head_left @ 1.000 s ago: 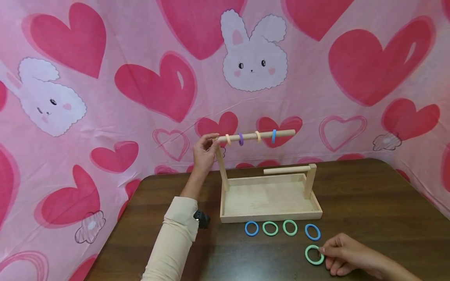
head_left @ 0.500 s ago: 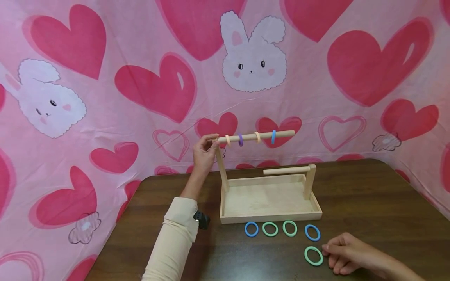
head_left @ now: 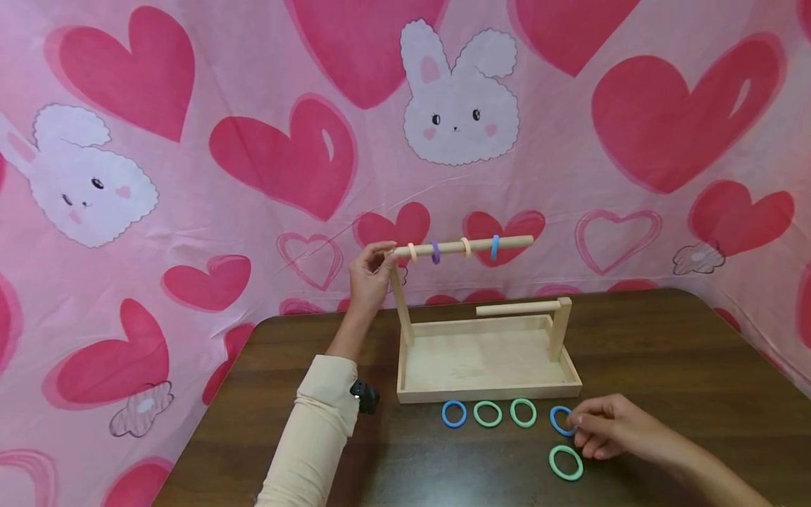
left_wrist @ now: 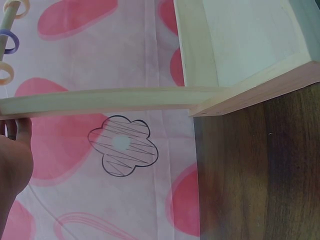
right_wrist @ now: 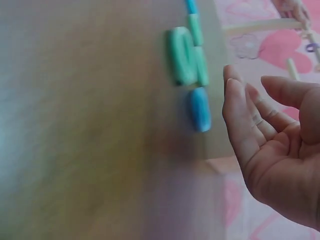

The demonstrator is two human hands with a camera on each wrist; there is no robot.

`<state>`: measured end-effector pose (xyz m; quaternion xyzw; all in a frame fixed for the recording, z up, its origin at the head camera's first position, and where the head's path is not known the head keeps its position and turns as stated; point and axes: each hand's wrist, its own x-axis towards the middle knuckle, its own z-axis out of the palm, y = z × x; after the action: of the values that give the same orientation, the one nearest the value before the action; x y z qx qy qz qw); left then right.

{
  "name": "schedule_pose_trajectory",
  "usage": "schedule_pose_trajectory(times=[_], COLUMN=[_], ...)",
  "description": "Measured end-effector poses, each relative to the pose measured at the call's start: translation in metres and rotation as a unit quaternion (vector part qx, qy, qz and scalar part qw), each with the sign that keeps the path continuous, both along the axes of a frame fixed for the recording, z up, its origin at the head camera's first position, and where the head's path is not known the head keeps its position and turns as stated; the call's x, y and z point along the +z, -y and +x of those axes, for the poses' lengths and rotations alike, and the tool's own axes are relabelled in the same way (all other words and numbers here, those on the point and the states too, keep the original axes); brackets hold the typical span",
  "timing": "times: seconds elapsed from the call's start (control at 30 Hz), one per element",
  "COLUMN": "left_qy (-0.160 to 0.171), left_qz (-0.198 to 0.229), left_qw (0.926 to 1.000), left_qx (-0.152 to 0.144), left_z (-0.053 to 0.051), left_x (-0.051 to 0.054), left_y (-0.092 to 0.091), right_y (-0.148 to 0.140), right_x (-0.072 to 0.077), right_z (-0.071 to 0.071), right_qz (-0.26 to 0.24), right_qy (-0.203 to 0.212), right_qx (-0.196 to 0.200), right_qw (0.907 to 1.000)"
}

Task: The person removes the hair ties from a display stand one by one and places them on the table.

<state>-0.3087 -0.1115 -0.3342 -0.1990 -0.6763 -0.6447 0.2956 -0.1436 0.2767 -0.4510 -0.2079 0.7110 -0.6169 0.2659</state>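
My left hand (head_left: 370,278) grips the top of the left post (head_left: 400,306) of a wooden ring stand, at the end of its upper rod (head_left: 450,247). Hanging on that rod are two peach rings, a purple ring (head_left: 435,253) and a blue ring (head_left: 495,246). Low on the right, my right hand (head_left: 611,426) is beside a blue ring (head_left: 553,422) on the table, its fingertips overlapping the ring's right side in the head view. In the right wrist view, thumb and fingers are apart with nothing between them. A green ring (head_left: 551,461) lies just in front.
The stand's shallow wooden tray (head_left: 488,393) carries a lower rod (head_left: 516,308) on a short right post (head_left: 559,331). Along its front lie a blue ring (head_left: 444,414) and two green rings. Behind the table (head_left: 665,352) hangs a pink cloth with hearts and rabbits.
My right hand has let go of the green ring in front and moved up and slightly left to the blue ring. The left hand has stayed on the post.
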Motion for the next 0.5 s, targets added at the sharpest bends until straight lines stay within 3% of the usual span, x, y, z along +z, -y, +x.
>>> schedule_pose_trajectory(times=[0.2, 0.37, 0.5], left_qy=[-0.008, -0.007, -0.007], left_qz=[-0.007, -0.009, -0.010], left_qw=[0.9999, 0.9999, 0.9999], left_qx=[-0.004, 0.004, 0.009], left_z=[-0.001, -0.001, -0.002], left_x=[-0.001, -0.001, -0.002], left_y=[0.001, 0.000, 0.000], right_y=[0.012, 0.021, 0.026], right_x=[0.021, 0.033, 0.039], right_z=[-0.008, -0.010, -0.011], right_qz=[-0.021, -0.069, -0.100], right_qy=[-0.061, -0.074, -0.076], right_qx=[0.017, 0.056, 0.064], right_qw=[0.9978, 0.9933, 0.9901])
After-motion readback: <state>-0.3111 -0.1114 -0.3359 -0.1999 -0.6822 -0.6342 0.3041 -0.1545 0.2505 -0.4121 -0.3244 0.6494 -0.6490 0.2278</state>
